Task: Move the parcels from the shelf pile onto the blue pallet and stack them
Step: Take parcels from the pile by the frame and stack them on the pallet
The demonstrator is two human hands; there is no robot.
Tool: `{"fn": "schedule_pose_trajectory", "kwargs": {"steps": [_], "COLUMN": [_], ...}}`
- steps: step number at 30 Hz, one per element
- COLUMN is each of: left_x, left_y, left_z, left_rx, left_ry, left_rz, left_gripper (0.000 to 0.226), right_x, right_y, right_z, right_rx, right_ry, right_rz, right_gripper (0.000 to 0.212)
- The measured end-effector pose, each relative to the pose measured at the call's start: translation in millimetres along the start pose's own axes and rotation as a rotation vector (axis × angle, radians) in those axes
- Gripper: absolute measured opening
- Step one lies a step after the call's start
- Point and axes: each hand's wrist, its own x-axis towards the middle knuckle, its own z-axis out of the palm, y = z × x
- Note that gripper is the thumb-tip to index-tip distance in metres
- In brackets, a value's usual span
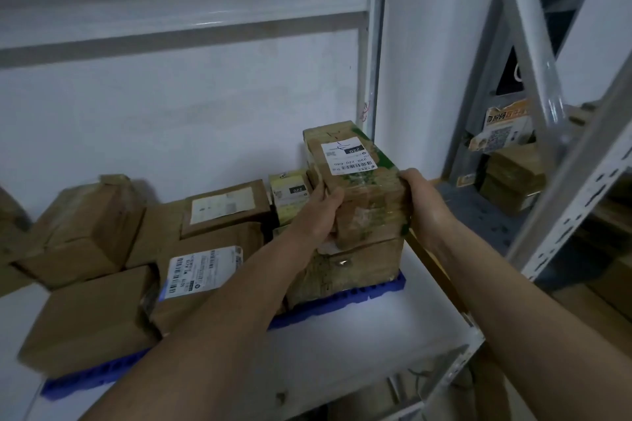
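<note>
Clasping the taped parcel from both sides, left hand and right hand grip it firmly.

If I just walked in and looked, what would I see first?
First, two bare hands, left hand and right hand, squeezing a taped brown parcel from both sides, right of the middle. It sits on another box on the blue pallet. To the left, more brown parcels crowd the shelf.
</note>
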Motion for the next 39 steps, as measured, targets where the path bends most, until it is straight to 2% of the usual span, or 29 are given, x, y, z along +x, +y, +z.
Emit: {"fn": "schedule_pose_trajectory", "kwargs": {"steps": [4,8,12,16,22,31,33,36,37,39], "left_x": [7,10,13,11,10,7,3,-6,-9,-15], "left_y": [1,-2,-7,-8,-11,-13,-9,4,8,17], "left_z": [7,16,24,31,26,27,27,23,18,5], "left_rx": [-0.004,-0.047,-0.118,-0.118,-0.132,-0.052,-0.055,0.010,0.069,0.228], "left_ry": [0.060,0.121,0.142,0.140,0.164,0.175,0.166,0.192,0.214,0.287], "left_rz": [-0.017,-0.054,-0.095,-0.108,-0.118,-0.121,-0.114,-0.066,-0.043,-0.015], "left_gripper": [0.042,0.054,0.032,0.050,0.024,0.025,0.025,0.027,0.029,0.049], "right_x": [11,20,24,27,30,31,33,29,25,17], "right_y": [11,12,16,16,23,24,20,0,-12,-36], "right_z": [-9,-13,-17,-19,-18,-18,-24,-35,-35,-28], "right_rx": [0.041,0.107,0.128,0.154,0.119,0.068,0.044,-0.106,-0.181,-0.371], "right_ry": [-0.039,-0.112,-0.228,-0.256,-0.231,-0.272,-0.257,-0.271,-0.252,-0.202], "right_rz": [-0.008,0.074,0.094,0.066,0.049,0.069,0.077,0.103,0.080,-0.064], "right_gripper": [0.038,0.059,0.048,0.042,0.045,0.046,0.050,0.086,0.086,0.067]}}
